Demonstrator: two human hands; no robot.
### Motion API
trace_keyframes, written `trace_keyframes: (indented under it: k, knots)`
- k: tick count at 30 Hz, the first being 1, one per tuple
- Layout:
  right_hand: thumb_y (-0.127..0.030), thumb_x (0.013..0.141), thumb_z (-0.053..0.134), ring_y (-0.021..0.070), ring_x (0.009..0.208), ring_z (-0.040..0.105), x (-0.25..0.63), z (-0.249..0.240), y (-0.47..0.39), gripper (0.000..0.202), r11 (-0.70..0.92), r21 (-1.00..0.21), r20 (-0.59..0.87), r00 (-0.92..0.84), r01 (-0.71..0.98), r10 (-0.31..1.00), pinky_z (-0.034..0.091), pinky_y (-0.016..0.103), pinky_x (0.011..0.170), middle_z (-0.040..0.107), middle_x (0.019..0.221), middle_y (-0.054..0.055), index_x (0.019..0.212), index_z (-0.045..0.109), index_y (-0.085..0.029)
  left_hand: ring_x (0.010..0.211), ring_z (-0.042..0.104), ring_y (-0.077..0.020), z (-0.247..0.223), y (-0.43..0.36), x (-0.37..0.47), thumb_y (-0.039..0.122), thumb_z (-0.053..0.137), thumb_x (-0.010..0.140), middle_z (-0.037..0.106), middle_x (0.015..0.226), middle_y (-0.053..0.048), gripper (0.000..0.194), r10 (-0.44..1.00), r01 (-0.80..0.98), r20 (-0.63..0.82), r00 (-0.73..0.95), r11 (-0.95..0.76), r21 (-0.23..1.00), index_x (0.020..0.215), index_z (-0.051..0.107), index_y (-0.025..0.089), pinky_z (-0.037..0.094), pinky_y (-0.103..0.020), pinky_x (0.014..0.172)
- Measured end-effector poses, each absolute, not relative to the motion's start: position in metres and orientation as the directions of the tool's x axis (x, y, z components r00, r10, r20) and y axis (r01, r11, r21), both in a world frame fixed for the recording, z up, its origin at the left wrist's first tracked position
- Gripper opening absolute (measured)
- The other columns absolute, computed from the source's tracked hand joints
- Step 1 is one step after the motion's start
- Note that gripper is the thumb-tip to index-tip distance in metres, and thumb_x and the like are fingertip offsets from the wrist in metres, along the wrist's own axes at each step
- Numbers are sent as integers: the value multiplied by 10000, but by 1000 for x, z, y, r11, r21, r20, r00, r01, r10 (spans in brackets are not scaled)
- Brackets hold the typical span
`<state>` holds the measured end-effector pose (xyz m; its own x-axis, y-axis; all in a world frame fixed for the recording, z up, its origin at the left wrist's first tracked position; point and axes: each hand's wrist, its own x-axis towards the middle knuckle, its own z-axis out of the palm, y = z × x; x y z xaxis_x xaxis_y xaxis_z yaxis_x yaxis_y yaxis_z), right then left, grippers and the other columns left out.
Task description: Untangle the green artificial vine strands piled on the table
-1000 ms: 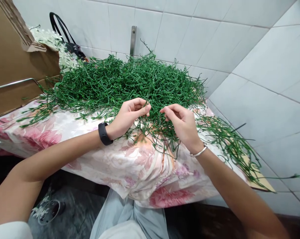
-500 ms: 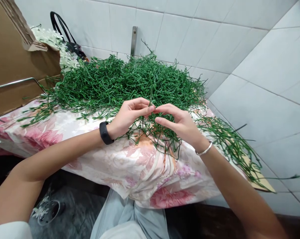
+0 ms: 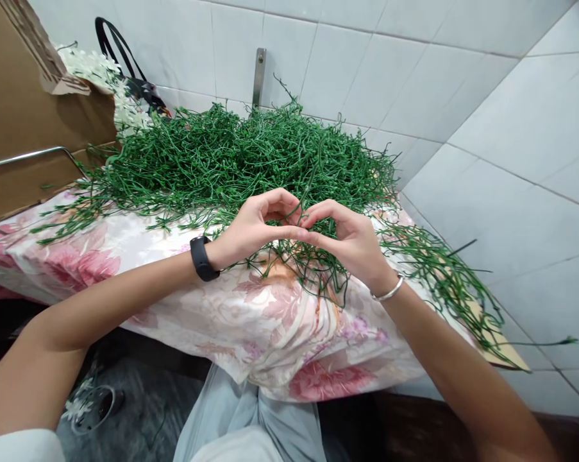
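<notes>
My left hand (image 3: 258,224), with a black band on its wrist, and my right hand (image 3: 349,240), with a silver bangle, meet at the fingertips. Their thumbs touch end to end. Between the fingers of both is a thin green artificial flower stem (image 3: 313,176), pinched there and rising in front of the pile; its lower end is hard to make out. Behind the hands spreads a big tangled heap of green plastic stems (image 3: 212,154). More loose stems lie under my hands on the flower-patterned cloth (image 3: 231,314).
A cardboard box (image 3: 72,128) stands at the left, with white artificial flowers (image 3: 130,112) and a black-handled bag (image 3: 145,90) behind it. Further stems (image 3: 443,276) lie on a board at the right. A tiled wall (image 3: 366,70) closes the back. Below left is a cup (image 3: 97,407).
My right hand has closed in to the left, and its thumb and fingertips now meet those of my left hand at the stem. The stem's upper part has swung slightly right.
</notes>
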<state>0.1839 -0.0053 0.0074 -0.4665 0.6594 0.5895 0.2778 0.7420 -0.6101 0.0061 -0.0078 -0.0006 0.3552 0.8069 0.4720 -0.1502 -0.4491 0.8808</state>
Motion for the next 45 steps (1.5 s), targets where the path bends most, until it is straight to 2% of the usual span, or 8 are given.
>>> trace_keyframes:
  k: [12,24,28,33,35,37,40,45]
  knots:
    - [-153,764,581,118,687,577,184,8,-11,66,869,-50,796,-506,491,332,482,269,629,631,732,10,774,605,-213,685,557,-91,4,-8,1,259,710,626,596,740,-24,249,795,-69,403,453,-419,905,766,581,97,472,-233,690]
    - [-90,784,524,127,708,545,190,8,-11,164,820,297,738,-662,489,127,463,259,615,626,789,46,917,547,-184,679,558,-91,7,-11,0,225,679,660,604,726,-26,182,805,-16,363,470,-403,915,761,605,93,474,-233,687]
    - [-127,801,509,105,646,504,185,8,-16,72,838,97,772,-572,537,278,420,239,566,570,725,29,846,546,-169,676,534,-90,7,-14,2,234,661,679,579,731,-21,162,775,-3,481,411,-526,851,730,571,109,463,-227,669]
    - [-255,812,512,51,446,310,177,10,-18,99,584,-767,467,-392,265,792,259,211,404,352,532,-57,752,503,-177,703,517,-113,2,-16,3,214,634,701,565,722,-18,111,666,127,684,299,-738,663,715,545,149,430,-243,677]
    - [-280,808,512,46,421,243,176,12,-16,117,335,-937,262,-435,98,862,201,206,384,258,506,-78,756,484,-179,702,508,-115,0,-16,3,201,620,708,563,724,-17,87,629,172,721,292,-776,607,725,547,157,419,-243,671]
    - [-279,798,524,46,418,220,176,14,-15,105,212,-977,174,-460,31,870,178,202,385,227,504,-87,802,474,-187,701,501,-111,0,-16,3,180,610,708,561,723,-15,68,626,177,722,295,-779,602,736,552,157,413,-240,672]
    - [-270,790,546,50,448,293,176,13,-17,127,376,-921,304,-425,96,853,219,199,404,317,532,-76,869,472,-204,691,499,-98,2,-14,3,167,613,694,547,717,-5,80,707,65,645,291,-687,724,716,539,146,417,-232,672]
    - [-207,788,557,60,510,401,179,7,-20,126,822,-376,671,-486,428,560,337,214,481,460,614,-40,913,546,-202,669,517,-83,6,-8,0,195,663,648,541,699,9,157,828,-169,434,355,-400,901,678,526,123,433,-229,669]
